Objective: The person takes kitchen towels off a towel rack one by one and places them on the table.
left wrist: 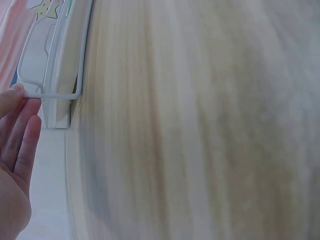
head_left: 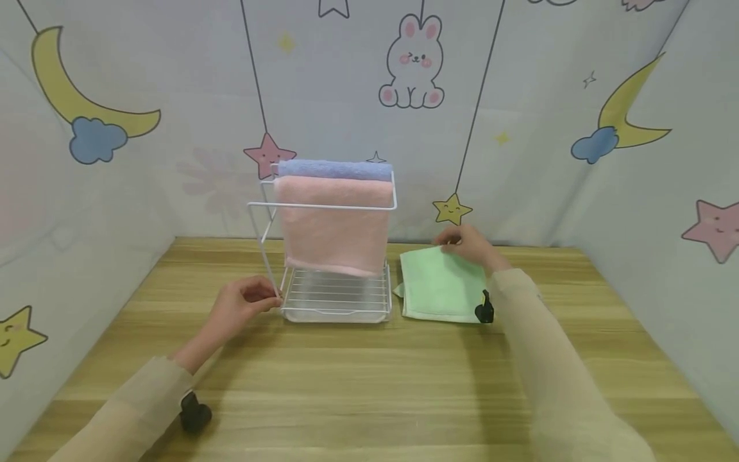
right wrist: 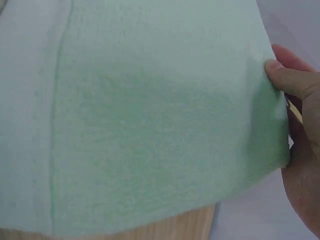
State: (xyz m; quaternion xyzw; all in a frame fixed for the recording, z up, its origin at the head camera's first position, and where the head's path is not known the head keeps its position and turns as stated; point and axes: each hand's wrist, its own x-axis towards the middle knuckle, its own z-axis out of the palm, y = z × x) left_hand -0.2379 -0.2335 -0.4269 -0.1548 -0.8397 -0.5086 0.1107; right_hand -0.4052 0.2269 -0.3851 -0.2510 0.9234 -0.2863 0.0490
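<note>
Green towel (head_left: 441, 285), one, pinched by right hand (head_left: 470, 248); rack (head_left: 335, 313), one, by left hand (head_left: 239, 301); hung: one pink towel (head_left: 337, 224), one blue towel (head_left: 335, 169).

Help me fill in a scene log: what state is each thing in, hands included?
Rack: upright on the table.
Pink towel: draped over the rack, hanging down.
Blue towel: draped over the rack, behind the pink one.
Green towel: off the rack, held at its far edge.
Tray: at the rack's base.
Left hand: pinching the rack low on its left side.
Right hand: pinching the green towel.
</note>
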